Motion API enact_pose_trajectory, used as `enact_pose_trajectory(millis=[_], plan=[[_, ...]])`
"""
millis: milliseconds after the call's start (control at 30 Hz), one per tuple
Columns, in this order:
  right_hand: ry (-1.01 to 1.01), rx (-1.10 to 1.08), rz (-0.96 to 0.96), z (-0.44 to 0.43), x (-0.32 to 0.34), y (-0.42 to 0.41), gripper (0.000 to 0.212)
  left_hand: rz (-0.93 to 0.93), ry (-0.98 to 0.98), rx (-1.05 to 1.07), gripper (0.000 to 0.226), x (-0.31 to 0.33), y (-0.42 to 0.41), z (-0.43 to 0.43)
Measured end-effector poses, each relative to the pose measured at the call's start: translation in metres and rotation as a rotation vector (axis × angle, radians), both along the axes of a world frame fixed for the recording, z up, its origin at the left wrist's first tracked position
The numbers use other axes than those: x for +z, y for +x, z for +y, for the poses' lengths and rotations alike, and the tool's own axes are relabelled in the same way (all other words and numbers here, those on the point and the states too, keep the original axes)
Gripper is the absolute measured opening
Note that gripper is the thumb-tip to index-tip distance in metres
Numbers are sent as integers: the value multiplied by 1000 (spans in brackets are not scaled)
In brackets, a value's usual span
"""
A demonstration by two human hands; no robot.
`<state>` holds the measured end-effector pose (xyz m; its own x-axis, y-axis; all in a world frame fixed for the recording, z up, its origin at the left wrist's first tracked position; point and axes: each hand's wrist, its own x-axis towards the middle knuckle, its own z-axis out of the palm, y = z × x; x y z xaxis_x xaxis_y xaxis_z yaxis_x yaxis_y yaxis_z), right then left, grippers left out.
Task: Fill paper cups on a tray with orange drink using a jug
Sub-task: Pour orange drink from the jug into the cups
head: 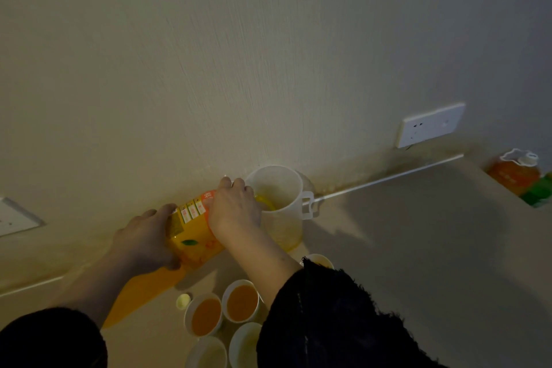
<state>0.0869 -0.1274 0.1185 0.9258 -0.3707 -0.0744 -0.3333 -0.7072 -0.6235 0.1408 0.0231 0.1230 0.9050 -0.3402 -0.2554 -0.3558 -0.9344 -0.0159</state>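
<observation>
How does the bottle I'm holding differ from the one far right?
The held bottle is tipped, pouring into the jug; the far bottle stands upright. The left hand and right hand grip the held bottle; the far bottle is untouched. Both contain orange drink.

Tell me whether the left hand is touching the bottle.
Touching. In the head view the left hand curls its fingers over the lower end of the tilted bottle.

Home interior, dimly lit: textured painted wall, white power socket, beige surface below.
</observation>
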Motion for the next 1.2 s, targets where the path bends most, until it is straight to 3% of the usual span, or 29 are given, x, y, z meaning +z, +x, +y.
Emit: enact_pose_trajectory(millis=[1200], plan=[[5, 11, 22, 1, 1, 3, 55, 15, 4, -4, 120, 0, 7, 3]])
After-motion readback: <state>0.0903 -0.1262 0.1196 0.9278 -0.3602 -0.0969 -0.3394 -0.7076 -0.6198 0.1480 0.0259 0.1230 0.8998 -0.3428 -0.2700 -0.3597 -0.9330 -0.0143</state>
